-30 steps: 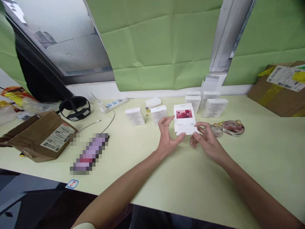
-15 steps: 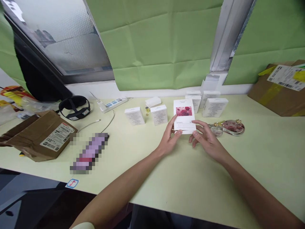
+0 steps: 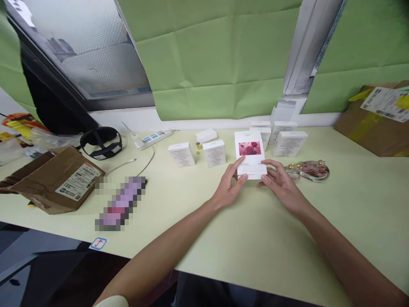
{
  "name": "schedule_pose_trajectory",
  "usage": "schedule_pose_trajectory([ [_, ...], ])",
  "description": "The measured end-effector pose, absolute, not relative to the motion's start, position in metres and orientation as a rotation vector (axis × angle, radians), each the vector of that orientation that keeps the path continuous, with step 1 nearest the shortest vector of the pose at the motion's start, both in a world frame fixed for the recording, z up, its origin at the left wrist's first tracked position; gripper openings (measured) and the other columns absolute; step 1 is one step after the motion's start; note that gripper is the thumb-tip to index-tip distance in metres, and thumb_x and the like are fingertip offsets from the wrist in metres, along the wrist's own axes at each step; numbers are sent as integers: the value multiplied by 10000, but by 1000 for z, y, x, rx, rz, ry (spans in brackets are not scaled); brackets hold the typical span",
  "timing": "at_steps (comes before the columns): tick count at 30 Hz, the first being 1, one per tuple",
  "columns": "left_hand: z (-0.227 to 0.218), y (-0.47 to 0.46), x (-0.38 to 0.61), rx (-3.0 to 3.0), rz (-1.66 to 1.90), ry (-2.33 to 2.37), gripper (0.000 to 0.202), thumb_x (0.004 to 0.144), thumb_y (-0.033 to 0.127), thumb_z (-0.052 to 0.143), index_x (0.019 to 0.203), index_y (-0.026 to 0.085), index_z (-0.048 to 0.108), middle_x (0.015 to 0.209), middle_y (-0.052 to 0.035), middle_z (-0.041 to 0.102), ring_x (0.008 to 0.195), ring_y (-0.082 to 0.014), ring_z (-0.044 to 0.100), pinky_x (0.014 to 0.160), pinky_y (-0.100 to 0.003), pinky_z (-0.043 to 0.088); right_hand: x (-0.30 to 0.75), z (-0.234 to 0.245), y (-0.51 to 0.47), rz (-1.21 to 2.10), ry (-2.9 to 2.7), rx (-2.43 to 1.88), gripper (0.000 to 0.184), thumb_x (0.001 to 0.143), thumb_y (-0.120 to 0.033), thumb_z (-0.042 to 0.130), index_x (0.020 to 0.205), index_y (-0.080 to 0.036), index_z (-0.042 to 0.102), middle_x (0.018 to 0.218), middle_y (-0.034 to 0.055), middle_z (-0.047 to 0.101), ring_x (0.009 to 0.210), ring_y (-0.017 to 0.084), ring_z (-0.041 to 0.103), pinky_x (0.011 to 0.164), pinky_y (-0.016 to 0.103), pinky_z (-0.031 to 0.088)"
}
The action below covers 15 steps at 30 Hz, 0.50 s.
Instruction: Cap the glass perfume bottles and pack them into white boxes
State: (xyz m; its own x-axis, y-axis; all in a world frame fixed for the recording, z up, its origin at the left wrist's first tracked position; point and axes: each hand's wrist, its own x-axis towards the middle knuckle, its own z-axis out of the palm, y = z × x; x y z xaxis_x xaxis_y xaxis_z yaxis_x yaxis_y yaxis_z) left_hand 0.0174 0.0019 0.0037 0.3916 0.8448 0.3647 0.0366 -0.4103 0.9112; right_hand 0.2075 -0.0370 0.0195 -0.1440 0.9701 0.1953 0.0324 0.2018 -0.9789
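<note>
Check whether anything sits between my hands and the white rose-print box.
Nothing visible does. The left hand and the right hand both already touch the lower end of the white box with the red rose picture, one on each side, fingers directly on it.

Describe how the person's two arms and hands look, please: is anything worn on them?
Both forearms are bare from elbow to wrist. The left hand and the right hand wear no gloves, and I see no rings, watch or bracelet. Only at the bottom edge, by the left upper arm, shows a bit of a pale, cream-coloured sleeve. The fingernails look short and plain.
</note>
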Motion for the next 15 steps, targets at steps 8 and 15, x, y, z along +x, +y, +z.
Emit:
schedule_pose_trajectory([
  [8,1,4,17,1863,1123,826,561,948,439,485,1477,327,336,1255,-92,527,1038,-220,515,945,-380,427,209,22,-38,1139,-1431,-1042,416,909,-485,547,1269,-340,397,1283,67,586,1055,225,591,893,445,539],
  [15,2,4,17,1876,1131,844,530,941,446,498,1448,326,397,1166,-78,553,995,-204,518,889,-340,431,212,15,-34,1129,-1435,-1002,380,920,-466,543,1247,-334,404,1150,60,606,1016,213,597,827,400,553],
])
